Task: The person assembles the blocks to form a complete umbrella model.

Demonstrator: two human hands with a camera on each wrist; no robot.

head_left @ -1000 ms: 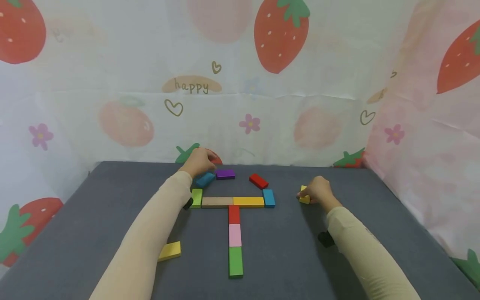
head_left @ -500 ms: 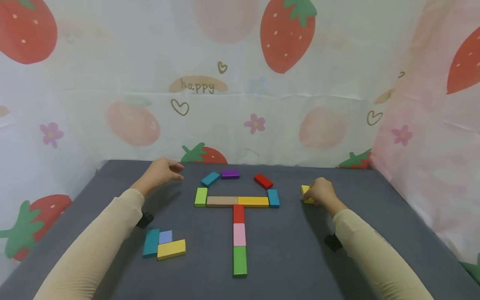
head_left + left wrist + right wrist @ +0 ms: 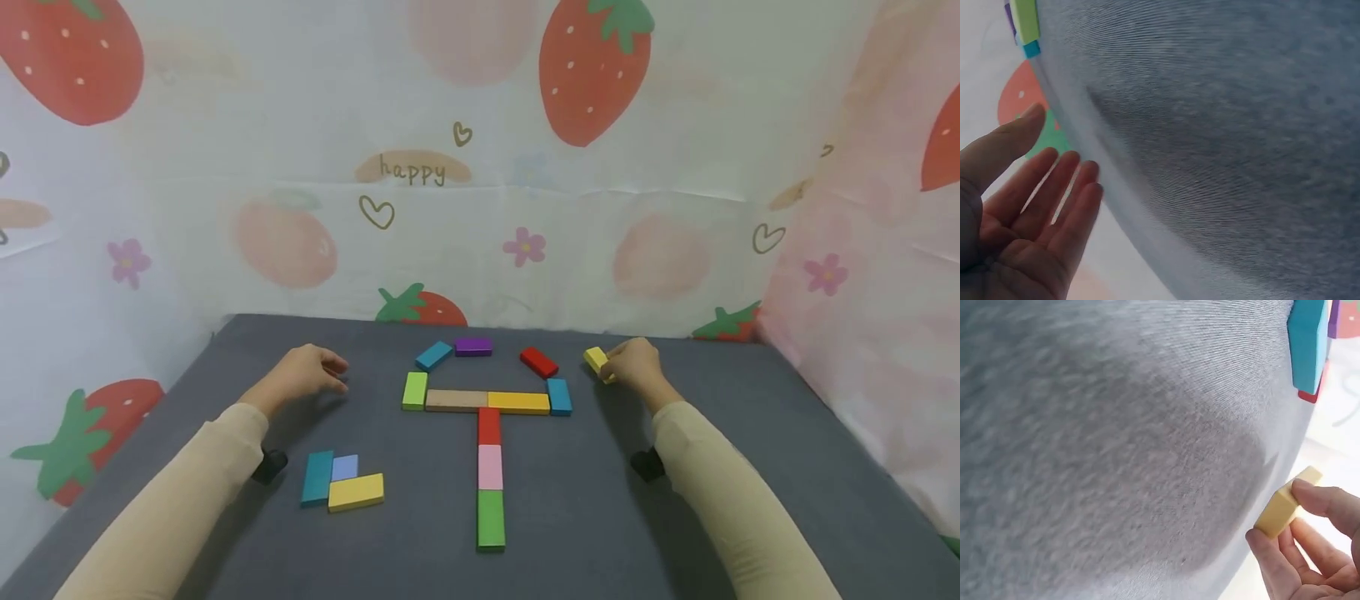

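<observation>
Pinched between the thumb and fingers of my right hand (image 3: 636, 367) is a yellow block (image 3: 1280, 509), to the right of a tilted red block (image 3: 539, 362). My left hand (image 3: 303, 372) holds nothing, its fingers loosely extended over the left side of the table. Between the hands, a stem of green (image 3: 491, 521), pink (image 3: 491, 467) and red blocks meets a crossbar of a tan block (image 3: 456, 401) and an orange-yellow block (image 3: 519, 403). A lime block (image 3: 415, 391) and a blue block (image 3: 558, 397) stand at the crossbar's ends. Behind lie a slanted blue block (image 3: 434, 356) and a purple block (image 3: 473, 347).
At the front left, a teal block (image 3: 317, 479), a small lavender block (image 3: 345, 467) and another yellow block (image 3: 356, 492) lie close together. The dark grey table (image 3: 585, 517) ends at a strawberry-printed cloth (image 3: 450, 233) hung behind and along the sides.
My left hand has drawn back left from beside the blue and purple blocks. My right hand still holds the yellow block, now closer to the red block and turned at a slant.
</observation>
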